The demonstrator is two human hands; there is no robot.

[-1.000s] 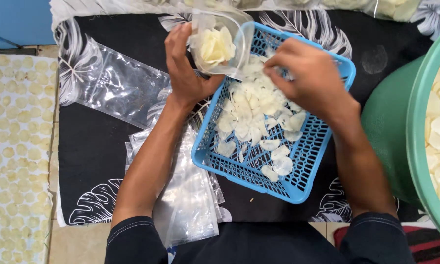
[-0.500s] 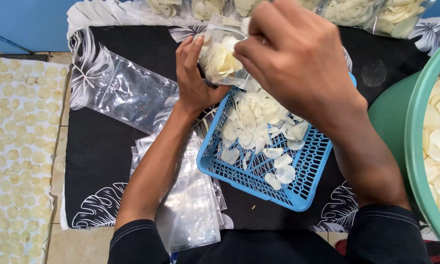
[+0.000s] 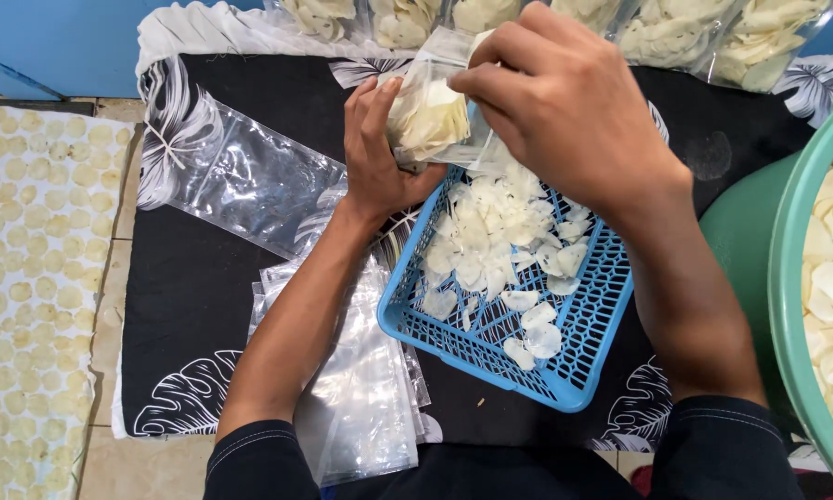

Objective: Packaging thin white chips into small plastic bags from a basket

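Above the blue plastic lattice basket (image 3: 564,361) of pale chips (image 3: 490,231), the left hand (image 3: 375,153) is cupping and gripping a clear plastic bag of chips (image 3: 430,116), while the right hand (image 3: 564,111) is pinching its top.

green tub (image 3: 787,278) right; empty clear bags (image 3: 365,407) stacked on black cloth (image 3: 194,306).

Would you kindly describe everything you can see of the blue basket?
The blue basket is a shallow rectangular tray of lattice plastic with a solid rim. It lies flat but askew on the dark leaf-patterned cloth, holding a loose heap of pale chips. Both hands work just above its far end, hiding that corner.
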